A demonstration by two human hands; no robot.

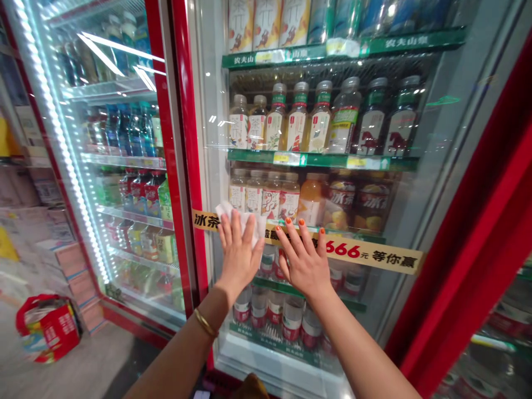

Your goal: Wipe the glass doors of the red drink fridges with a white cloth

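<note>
Head view, items logged:
- Left hand [240, 256]: pressing open and flat, fingers spread, not clenched, pinning a crumpled white cloth [241, 217] against the glass door [216, 100] of a red-framed drinks cooler [183, 138].
- White cloth: bunching out above the fingertips and mostly lying under the palm; showing no clear weave, so possibly a paper tissue instead.
- Right hand [305, 260]: resting open just beside the left hand, fingers spread, grasping nothing visible, with orange-painted nails and fingertips reaching the yellow promotional strip [366, 252] on the glass.
- Handling: keeping both palms flat, seemingly the sound way of spreading pressure evenly over the glass; keeping the loose cloth under the fingers, likely guarding against slipping and bare skin marking the pane.
- Gold bangle [205, 322]: circling the left wrist, clear of the glass.
- Bottled tea drinks [297, 124]: standing in rows behind the glass on green-edged shelves [320, 159].
- Neighbouring cooler door [120, 166]: standing to the left, lined with a bright LED strip [62, 166].
- Red-and-white bag [47, 327]: lying on the floor beside stacked cartons [78, 288].
</note>
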